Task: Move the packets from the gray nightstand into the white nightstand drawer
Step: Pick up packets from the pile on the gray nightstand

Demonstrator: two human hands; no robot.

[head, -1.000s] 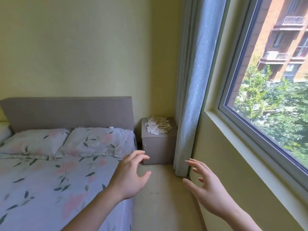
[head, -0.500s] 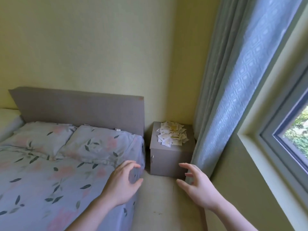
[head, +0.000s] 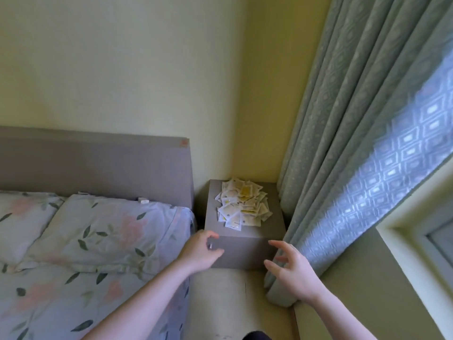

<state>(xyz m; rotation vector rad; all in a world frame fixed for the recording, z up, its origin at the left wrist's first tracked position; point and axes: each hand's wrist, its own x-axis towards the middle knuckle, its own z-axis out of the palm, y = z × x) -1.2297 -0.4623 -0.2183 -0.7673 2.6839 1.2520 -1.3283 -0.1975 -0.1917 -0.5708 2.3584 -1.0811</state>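
Observation:
A heap of small white and yellow packets (head: pixel 241 204) lies on top of the gray nightstand (head: pixel 245 251), which stands in the corner between the bed and the curtain. My left hand (head: pixel 199 251) hovers by the nightstand's front left corner, fingers curled loosely and holding nothing. My right hand (head: pixel 291 271) is at the front right corner with fingers spread, also empty. Both hands are below and in front of the packets, not touching them. The white nightstand is not in view.
A bed (head: pixel 61 278) with floral bedding, pillows (head: pixel 110 229) and a gray headboard (head: pixel 98 165) fills the left. A patterned curtain (head: pixel 355 168) hangs against the nightstand's right side, by a window sill (head: pixel 404 253). A narrow strip of floor (head: pixel 220 303) runs between bed and wall.
The view has come closer to the nightstand and tilted down. Both hands have reached forward from over the floor to the nightstand's front corners.

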